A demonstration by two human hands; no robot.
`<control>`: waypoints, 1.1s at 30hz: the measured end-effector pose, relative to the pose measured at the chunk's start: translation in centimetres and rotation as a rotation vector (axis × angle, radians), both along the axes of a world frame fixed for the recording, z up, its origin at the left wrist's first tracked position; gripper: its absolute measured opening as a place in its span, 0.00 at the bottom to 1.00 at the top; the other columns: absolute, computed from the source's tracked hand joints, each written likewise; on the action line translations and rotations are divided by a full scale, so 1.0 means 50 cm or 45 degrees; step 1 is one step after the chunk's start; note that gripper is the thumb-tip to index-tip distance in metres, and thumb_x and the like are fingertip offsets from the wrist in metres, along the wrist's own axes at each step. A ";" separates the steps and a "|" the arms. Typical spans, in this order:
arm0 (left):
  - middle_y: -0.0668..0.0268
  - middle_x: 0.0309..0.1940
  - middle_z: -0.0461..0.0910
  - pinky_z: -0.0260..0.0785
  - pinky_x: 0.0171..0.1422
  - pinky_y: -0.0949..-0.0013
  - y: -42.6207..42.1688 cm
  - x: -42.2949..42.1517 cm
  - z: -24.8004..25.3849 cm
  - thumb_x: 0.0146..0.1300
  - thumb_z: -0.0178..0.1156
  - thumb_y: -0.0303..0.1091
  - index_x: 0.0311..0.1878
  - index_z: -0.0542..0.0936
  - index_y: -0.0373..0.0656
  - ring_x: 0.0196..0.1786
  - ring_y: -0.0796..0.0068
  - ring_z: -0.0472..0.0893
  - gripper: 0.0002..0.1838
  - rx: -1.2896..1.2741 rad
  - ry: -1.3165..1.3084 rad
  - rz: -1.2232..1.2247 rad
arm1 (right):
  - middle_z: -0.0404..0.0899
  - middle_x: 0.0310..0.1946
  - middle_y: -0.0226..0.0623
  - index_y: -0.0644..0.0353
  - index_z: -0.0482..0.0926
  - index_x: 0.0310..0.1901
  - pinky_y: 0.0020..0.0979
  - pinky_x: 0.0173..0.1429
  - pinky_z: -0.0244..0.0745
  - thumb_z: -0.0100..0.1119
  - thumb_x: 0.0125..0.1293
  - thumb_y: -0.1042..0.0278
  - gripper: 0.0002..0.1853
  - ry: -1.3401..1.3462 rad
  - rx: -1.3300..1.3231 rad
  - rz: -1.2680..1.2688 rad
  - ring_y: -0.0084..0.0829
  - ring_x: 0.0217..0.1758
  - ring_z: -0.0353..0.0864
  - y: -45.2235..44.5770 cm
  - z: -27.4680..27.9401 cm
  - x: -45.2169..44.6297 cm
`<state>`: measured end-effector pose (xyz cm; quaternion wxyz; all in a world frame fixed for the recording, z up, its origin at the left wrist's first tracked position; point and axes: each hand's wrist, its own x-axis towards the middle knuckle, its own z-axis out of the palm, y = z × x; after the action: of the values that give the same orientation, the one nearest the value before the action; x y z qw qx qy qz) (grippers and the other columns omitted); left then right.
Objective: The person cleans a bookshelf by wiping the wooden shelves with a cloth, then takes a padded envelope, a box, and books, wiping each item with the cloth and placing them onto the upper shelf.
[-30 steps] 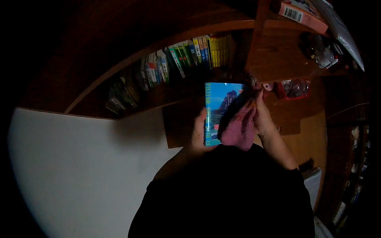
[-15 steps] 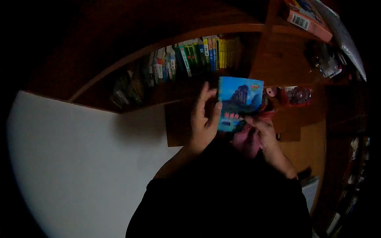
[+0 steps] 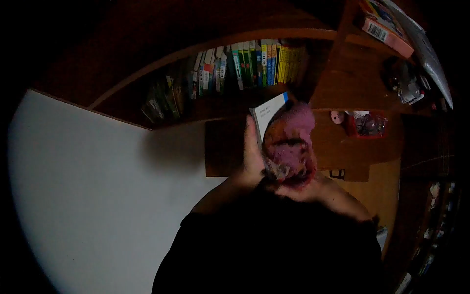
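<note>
My left hand grips a thin book along its left edge. The book is tilted, with a white face carrying small print and a blue corner at the top right. A crumpled pink-and-brown cloth lies against the book and covers its lower right part. My right hand is closed on this cloth from below; the cloth hides most of its fingers, and the edges there are smeared by motion.
Ahead, a dark wooden shelf holds a row of upright books. A desk surface bears a red container and a small pink roll. A pink box is at the upper right. A white wall fills the left.
The book's blue picture cover has given way to a white face, and the book is now tilted. The pink cloth has moved up with my right hand onto the book.
</note>
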<state>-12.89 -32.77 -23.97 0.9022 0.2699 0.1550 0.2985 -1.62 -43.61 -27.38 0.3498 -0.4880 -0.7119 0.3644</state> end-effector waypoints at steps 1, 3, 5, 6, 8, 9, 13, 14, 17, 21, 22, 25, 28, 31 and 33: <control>0.57 0.64 0.63 0.57 0.69 0.57 -0.010 -0.001 -0.007 0.64 0.31 0.69 0.68 0.58 0.42 0.65 0.61 0.66 0.42 0.093 -0.013 0.007 | 0.72 0.56 0.41 0.58 0.71 0.56 0.43 0.67 0.59 0.63 0.56 0.45 0.32 -0.041 -0.053 -0.067 0.44 0.60 0.68 0.001 -0.004 0.006; 0.57 0.63 0.64 0.58 0.68 0.57 -0.031 0.000 -0.006 0.65 0.32 0.67 0.68 0.58 0.42 0.65 0.60 0.66 0.41 0.211 -0.001 0.064 | 0.70 0.57 0.43 0.58 0.69 0.59 0.46 0.67 0.57 0.62 0.55 0.43 0.35 -0.346 0.310 -0.250 0.46 0.62 0.66 0.005 0.001 0.013; 0.56 0.64 0.63 0.56 0.70 0.56 -0.036 -0.008 -0.014 0.66 0.35 0.64 0.68 0.56 0.42 0.66 0.60 0.65 0.39 0.274 0.007 0.050 | 0.70 0.57 0.43 0.58 0.69 0.58 0.45 0.67 0.57 0.62 0.55 0.44 0.34 -0.338 0.371 -0.329 0.45 0.62 0.67 0.007 0.009 0.014; 0.56 0.64 0.62 0.53 0.71 0.56 -0.036 -0.012 -0.021 0.66 0.38 0.61 0.69 0.55 0.42 0.66 0.60 0.63 0.37 0.339 0.016 0.034 | 0.70 0.57 0.44 0.58 0.70 0.58 0.45 0.67 0.58 0.62 0.56 0.44 0.33 -0.330 0.435 -0.411 0.45 0.62 0.67 0.009 0.013 0.013; 0.56 0.64 0.62 0.53 0.72 0.56 -0.030 -0.019 -0.046 0.65 0.40 0.60 0.69 0.55 0.42 0.66 0.61 0.64 0.37 0.309 -0.086 -0.002 | 0.70 0.58 0.44 0.58 0.70 0.58 0.45 0.66 0.58 0.62 0.56 0.45 0.33 -0.387 0.439 -0.447 0.45 0.62 0.67 0.019 0.029 0.006; 0.56 0.64 0.63 0.52 0.72 0.57 -0.029 -0.022 -0.054 0.64 0.42 0.59 0.68 0.56 0.41 0.66 0.61 0.64 0.37 0.278 -0.188 -0.036 | 0.70 0.58 0.44 0.58 0.70 0.58 0.44 0.66 0.59 0.62 0.56 0.46 0.32 -0.446 0.443 -0.482 0.45 0.61 0.67 0.023 0.036 0.006; 0.57 0.59 0.69 0.60 0.66 0.57 -0.028 -0.035 -0.052 0.65 0.40 0.60 0.65 0.62 0.40 0.61 0.60 0.69 0.36 0.442 0.062 0.063 | 0.70 0.57 0.44 0.59 0.69 0.59 0.42 0.66 0.59 0.63 0.56 0.46 0.33 -0.643 0.634 -0.393 0.44 0.61 0.68 0.034 0.048 0.023; 0.57 0.59 0.69 0.60 0.66 0.57 -0.027 -0.032 -0.047 0.64 0.40 0.61 0.65 0.63 0.40 0.61 0.60 0.69 0.37 0.326 0.070 0.106 | 0.70 0.58 0.43 0.58 0.68 0.59 0.41 0.67 0.59 0.63 0.56 0.47 0.34 -0.611 0.528 -0.479 0.44 0.61 0.68 0.035 0.039 0.021; 0.56 0.59 0.70 0.60 0.67 0.57 -0.018 -0.030 -0.031 0.62 0.40 0.65 0.65 0.63 0.40 0.62 0.59 0.69 0.39 0.113 0.072 0.143 | 0.69 0.58 0.43 0.57 0.66 0.60 0.40 0.67 0.58 0.63 0.56 0.46 0.35 -0.243 0.307 -0.587 0.43 0.61 0.68 0.022 0.034 0.001; 0.54 0.62 0.65 0.57 0.69 0.55 0.005 -0.033 -0.033 0.64 0.39 0.63 0.66 0.60 0.40 0.64 0.59 0.67 0.39 -0.119 -0.106 -0.002 | 0.68 0.59 0.42 0.57 0.65 0.61 0.40 0.69 0.57 0.63 0.55 0.44 0.37 -0.325 0.111 -0.316 0.42 0.63 0.66 -0.002 0.033 -0.012; 0.54 0.62 0.65 0.57 0.69 0.55 0.004 -0.030 -0.029 0.64 0.39 0.64 0.67 0.60 0.41 0.64 0.59 0.66 0.39 -0.162 -0.062 -0.008 | 0.68 0.59 0.42 0.57 0.65 0.61 0.40 0.69 0.57 0.63 0.55 0.44 0.37 -0.324 0.109 -0.319 0.42 0.63 0.66 -0.004 0.035 -0.012; 0.55 0.62 0.65 0.58 0.69 0.54 -0.010 -0.013 -0.025 0.63 0.39 0.67 0.67 0.60 0.41 0.64 0.58 0.66 0.41 -0.170 -0.046 -0.044 | 0.68 0.59 0.42 0.58 0.66 0.60 0.41 0.69 0.55 0.62 0.55 0.43 0.36 -0.336 0.060 -0.184 0.42 0.64 0.64 -0.008 0.026 -0.006; 0.57 0.62 0.65 0.59 0.68 0.53 -0.013 -0.011 -0.033 0.63 0.40 0.68 0.67 0.60 0.42 0.63 0.59 0.67 0.41 -0.241 -0.041 -0.097 | 0.68 0.59 0.43 0.58 0.67 0.59 0.43 0.69 0.56 0.60 0.57 0.44 0.34 -0.303 0.130 -0.117 0.44 0.63 0.65 0.002 0.012 -0.005; 0.56 0.60 0.67 0.60 0.67 0.55 -0.022 -0.014 -0.037 0.65 0.38 0.66 0.66 0.61 0.42 0.62 0.59 0.68 0.39 -0.093 0.037 -0.116 | 0.69 0.57 0.44 0.58 0.69 0.58 0.44 0.67 0.57 0.59 0.57 0.44 0.33 -0.352 0.345 -0.215 0.46 0.62 0.65 0.012 0.018 -0.002; 0.56 0.61 0.67 0.60 0.67 0.56 -0.031 -0.013 -0.051 0.65 0.38 0.66 0.66 0.61 0.43 0.62 0.60 0.68 0.38 0.469 -0.131 0.073 | 0.71 0.55 0.44 0.58 0.71 0.56 0.46 0.66 0.58 0.58 0.58 0.45 0.30 -0.319 0.387 -0.266 0.47 0.60 0.67 0.020 0.018 -0.010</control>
<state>-13.55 -34.32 -26.52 0.8355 0.4102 0.0591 0.3608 -2.09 -42.59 -26.46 0.3639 -0.5421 -0.7421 0.1514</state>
